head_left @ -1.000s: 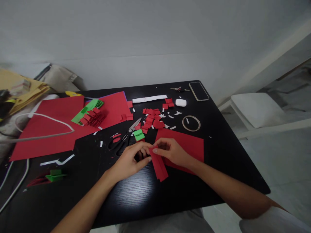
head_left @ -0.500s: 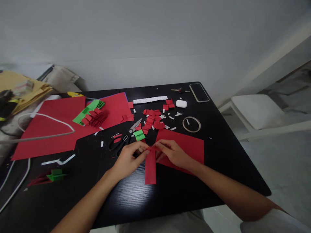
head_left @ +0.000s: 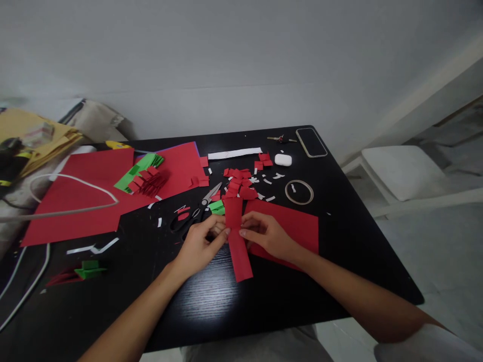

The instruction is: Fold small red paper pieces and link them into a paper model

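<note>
A long red paper strip (head_left: 240,256) is held between my two hands, with a crease across its middle. My left hand (head_left: 206,239) pinches its left edge at the crease, and my right hand (head_left: 266,232) pinches the right edge opposite. The upper half of the strip points away from me, and the lower half slants toward me. Under my right hand lies a red paper sheet (head_left: 298,226). Just beyond the strip is a pile of small folded red paper pieces (head_left: 237,183), with a green folded piece (head_left: 216,207) beside it. Black-handled scissors (head_left: 196,212) rest left of that.
Large red sheets (head_left: 83,196) cover the left of the black table (head_left: 128,311), bearing folded green strips (head_left: 138,173). A white cable (head_left: 75,178) loops there. A tape roll (head_left: 299,192), white case (head_left: 283,160), keys (head_left: 281,139) and phone (head_left: 311,142) lie at right. White scraps are scattered about.
The red strip has opened out: its upper half now extends away from me, and its lower end has swung right. Both hands stay near the same spot, still gripping it.
</note>
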`<state>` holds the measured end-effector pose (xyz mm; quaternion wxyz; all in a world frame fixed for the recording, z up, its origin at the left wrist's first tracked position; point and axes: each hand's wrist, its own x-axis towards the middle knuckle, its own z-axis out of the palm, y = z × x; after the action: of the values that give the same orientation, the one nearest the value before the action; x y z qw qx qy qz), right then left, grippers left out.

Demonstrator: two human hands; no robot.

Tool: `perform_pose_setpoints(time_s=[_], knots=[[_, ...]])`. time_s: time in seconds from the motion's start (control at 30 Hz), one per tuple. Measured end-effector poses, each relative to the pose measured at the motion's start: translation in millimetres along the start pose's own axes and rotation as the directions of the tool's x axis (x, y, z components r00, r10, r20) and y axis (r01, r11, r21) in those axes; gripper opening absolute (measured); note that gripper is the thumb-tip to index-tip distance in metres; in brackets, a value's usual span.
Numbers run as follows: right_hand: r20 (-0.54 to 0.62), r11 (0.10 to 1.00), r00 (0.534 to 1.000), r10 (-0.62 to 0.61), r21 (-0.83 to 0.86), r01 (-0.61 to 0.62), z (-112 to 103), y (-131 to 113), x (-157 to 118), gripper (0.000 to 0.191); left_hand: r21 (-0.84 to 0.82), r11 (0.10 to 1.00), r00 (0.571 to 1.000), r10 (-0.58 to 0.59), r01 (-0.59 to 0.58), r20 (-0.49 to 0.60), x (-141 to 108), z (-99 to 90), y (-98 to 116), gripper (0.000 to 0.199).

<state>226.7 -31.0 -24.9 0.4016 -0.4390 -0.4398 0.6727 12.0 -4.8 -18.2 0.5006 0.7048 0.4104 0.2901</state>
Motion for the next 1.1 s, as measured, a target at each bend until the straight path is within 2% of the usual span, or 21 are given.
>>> perform_pose_setpoints(time_s=[0.2,0.4,0.57,0.73,1.1], knots=[[0.0,1.0,1.0,0.008,-0.008,-0.008,0.4,-1.6,0.0,0.027,-0.028,1.0,1.0,-0.007,0.007,-0.004,-1.3,0.3,-1.1,0.016],[0.016,0.998,1.0,0.027,0.056,-0.028,0.1,1.7,1.2,0.028,-0.025,1.0,1.0,0.01,-0.009,0.013,-1.3,-0.5,-0.5,0.016],[-0.003,0.998,0.999,-0.04,0.038,0.04,-1.7,0.8,1.2,0.023,-0.015,0.999,0.999,0.034,-0.034,0.021,-1.0,-2.0,-1.4,0.014],[0.003,0.997,0.997,-0.078,0.013,0.078,-2.6,-1.5,0.8,0.012,-0.102,0.994,0.998,-0.022,0.028,0.061,-0.8,-3.0,0.9,0.016],[-0.021,0.998,0.998,-0.059,-0.022,0.058,-3.1,-3.6,-1.2,0.01,-0.169,0.982,0.995,-0.072,0.083,0.071,0.0,-4.3,8.4,0.017]])
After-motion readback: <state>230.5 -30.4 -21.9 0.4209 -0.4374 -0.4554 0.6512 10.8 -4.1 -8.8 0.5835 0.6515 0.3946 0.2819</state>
